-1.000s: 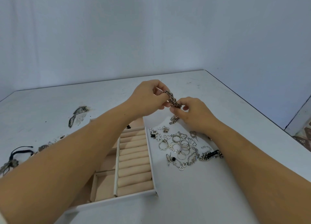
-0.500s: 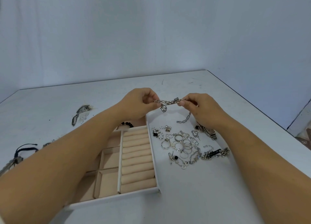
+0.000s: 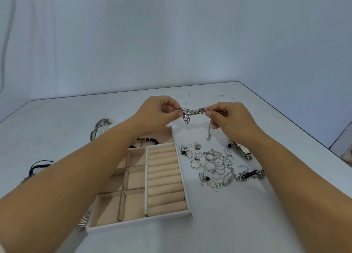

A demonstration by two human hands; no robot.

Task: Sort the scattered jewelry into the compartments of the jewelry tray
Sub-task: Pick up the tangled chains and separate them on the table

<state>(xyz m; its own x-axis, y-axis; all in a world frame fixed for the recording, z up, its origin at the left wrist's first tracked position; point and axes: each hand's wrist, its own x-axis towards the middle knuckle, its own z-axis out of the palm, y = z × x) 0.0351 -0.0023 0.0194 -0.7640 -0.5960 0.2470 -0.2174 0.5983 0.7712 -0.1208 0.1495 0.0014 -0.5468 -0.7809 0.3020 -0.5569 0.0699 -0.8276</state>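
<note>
White jewelry tray (image 3: 142, 221) with soft beige pockets and padded rolls lies on the left. Beyond it, the left hand (image 3: 158, 110) pinches one end of a shiny silver link chain (image 3: 192, 111); the right hand (image 3: 231, 117) pinches the other. Thin silver rings (image 3: 211, 163) lie heaped beside the tray.

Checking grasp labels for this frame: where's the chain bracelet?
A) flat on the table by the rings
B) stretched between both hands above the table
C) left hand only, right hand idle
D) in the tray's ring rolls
B: the left hand and right hand each pinch one end of the chain bracelet, which spans the gap between them above the table.
</note>
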